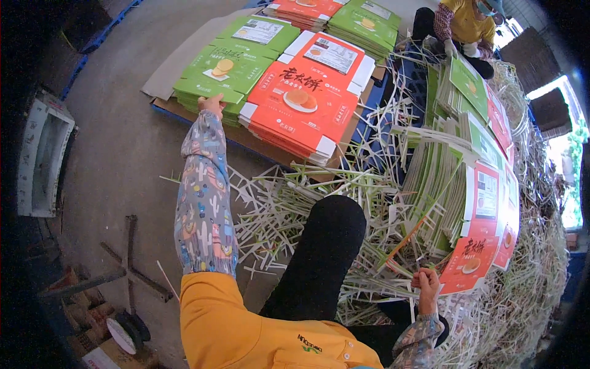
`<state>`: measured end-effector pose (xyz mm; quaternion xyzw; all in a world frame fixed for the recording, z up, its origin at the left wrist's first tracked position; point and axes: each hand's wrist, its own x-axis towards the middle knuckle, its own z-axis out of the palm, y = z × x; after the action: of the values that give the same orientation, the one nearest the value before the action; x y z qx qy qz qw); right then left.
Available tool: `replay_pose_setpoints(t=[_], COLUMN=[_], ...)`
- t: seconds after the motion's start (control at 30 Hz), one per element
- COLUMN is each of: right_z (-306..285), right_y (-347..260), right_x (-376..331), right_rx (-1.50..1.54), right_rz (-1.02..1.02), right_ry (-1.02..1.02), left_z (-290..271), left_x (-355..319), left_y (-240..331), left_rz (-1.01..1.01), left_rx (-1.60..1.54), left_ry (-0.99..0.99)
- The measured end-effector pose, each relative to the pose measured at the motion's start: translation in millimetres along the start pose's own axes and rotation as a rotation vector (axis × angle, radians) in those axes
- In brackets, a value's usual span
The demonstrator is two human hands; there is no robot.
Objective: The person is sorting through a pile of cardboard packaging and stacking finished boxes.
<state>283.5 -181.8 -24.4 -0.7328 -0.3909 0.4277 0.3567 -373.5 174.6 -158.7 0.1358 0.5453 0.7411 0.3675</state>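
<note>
My left hand reaches forward to the near edge of a stack of flat green printed carton blanks. Its fingers are apart and rest against the top blanks at the corner. Beside that stack lies a pile of red-orange carton blanks with white flaps. My right hand is low on the right with its fingers closed, next to the red blanks of a standing row. Something thin shows at its fingertips, too small to name. An orange paper strip lies among white and green scraps just beyond.
Paper offcuts cover the floor around my knee and heap up at the right. Green-edged blanks stand at the right. A co-worker handles green blanks at the far right. A metal stand is at the left.
</note>
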Motion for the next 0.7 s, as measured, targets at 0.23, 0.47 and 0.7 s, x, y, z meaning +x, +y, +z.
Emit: replay_pose_setpoints(t=[0.23,0.47,0.7], right_z=[-15,-106,-212], right_y=[-16,1,162], right_x=[1,38,67], right_rx=[-0.099,0.043,0.146], right_rz=[-0.124,-0.217,0.229], right_ry=[0.008,0.717,1.208], left_z=[-12,23,180], left_x=[25,7,-240], left_y=[-16,7,9], left_rz=[0.127,0.298,0.242], left_rx=[0.863,0.652,0.373], left_ry=[0.174,-0.157,-0.732])
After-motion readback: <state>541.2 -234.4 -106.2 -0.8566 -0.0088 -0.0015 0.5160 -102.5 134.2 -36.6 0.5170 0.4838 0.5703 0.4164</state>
